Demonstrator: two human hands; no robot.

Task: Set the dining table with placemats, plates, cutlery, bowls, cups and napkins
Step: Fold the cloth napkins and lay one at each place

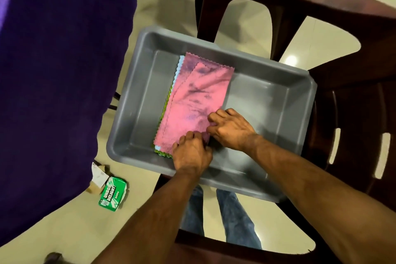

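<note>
Inside a grey tub, both hands work the near corner of a pink napkin. The left hand and right hand curl their fingers onto its edge, the fingertips hidden. Blue and green cloths beneath show only their edges.

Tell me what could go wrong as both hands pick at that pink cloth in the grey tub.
The left hand and right hand pinch the pink cloth at one corner; the blue cloth and green cloth beneath may lift with it. The grey tub seems perched on dark chairs and might tip.
</note>
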